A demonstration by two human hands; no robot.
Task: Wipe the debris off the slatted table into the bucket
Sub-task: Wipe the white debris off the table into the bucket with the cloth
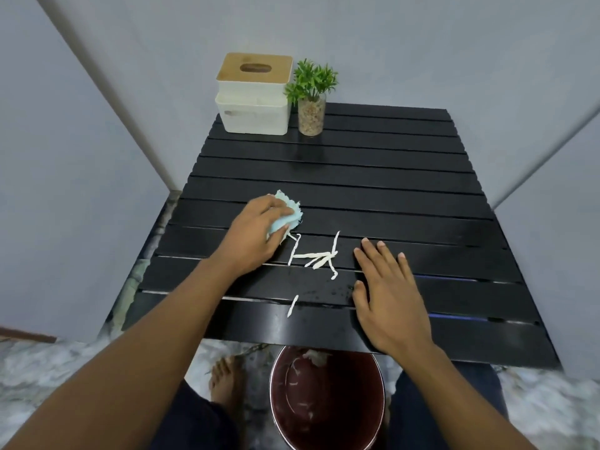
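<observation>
Debris strips (316, 258) on one slatted bench (389, 177)

One blue cloth (287, 211), gripped by the left hand (253, 237), sits just left of the tangle; a single strip (293, 305) lies nearer. Right hand (389, 297) rests flat, fingers spread. One bucket (341, 384) below holds a few white scraps.

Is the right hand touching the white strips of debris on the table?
Apart. The head view shows the right hand flat on the slatted table, with a band of bare black slat between it and the white strips.
</observation>
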